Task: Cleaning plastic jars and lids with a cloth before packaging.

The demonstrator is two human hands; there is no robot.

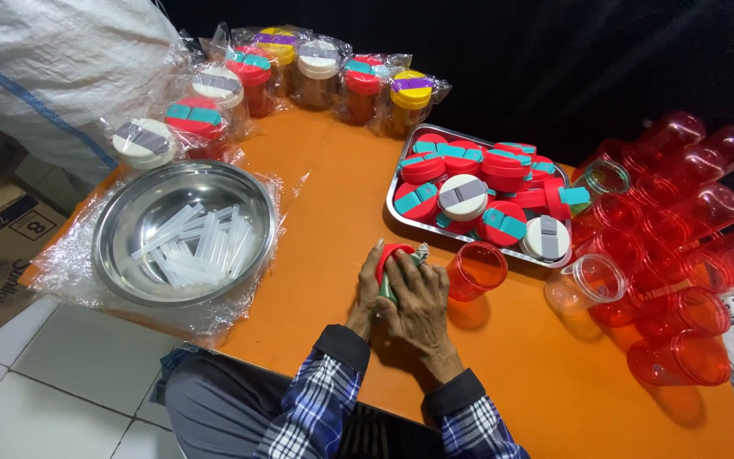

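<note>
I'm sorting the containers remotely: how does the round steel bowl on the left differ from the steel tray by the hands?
The round steel bowl is circular and deep; the steel tray is rectangular and shallow. The bowl holds loose clear sticks; the tray is heaped with red and white lids. The bowl rests on crinkled clear plastic; the tray sits directly on the orange table. Both are shiny metal.

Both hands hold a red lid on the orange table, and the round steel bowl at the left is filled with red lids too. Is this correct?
Not quite. In the head view the round steel bowl holds clear plastic sticks, not red lids. The rest stands: left hand and right hand hold a red lid on the orange table.
</note>
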